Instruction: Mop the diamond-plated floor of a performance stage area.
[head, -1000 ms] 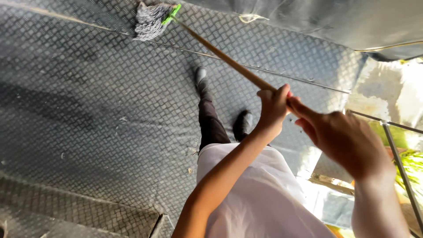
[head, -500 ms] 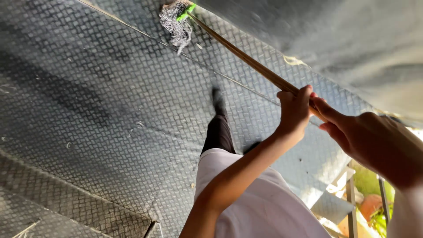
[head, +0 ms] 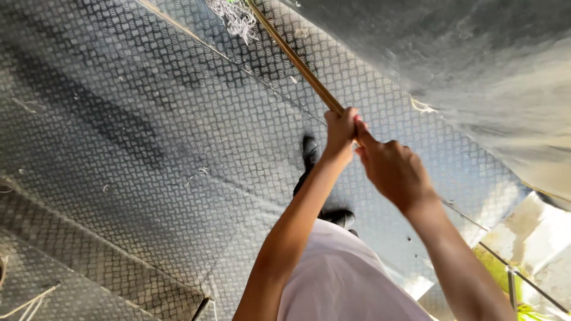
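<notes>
I had my left hand (head: 342, 128) and right hand (head: 392, 169) clamped together on the mop handle (head: 294, 59), arms outstretched; the mop head (head: 235, 18) had slid farther across the floor (head: 148, 148).

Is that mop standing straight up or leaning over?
Leaning. The mop handle slants from the left hand and right hand down to the mop head, whose strands lie on the metal floor.

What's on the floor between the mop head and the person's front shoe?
In the head view, only bare diamond-pattern metal floor lies between the mop head and the black shoe, crossed by a thin seam line, with one small pale scrap nearby.
</notes>
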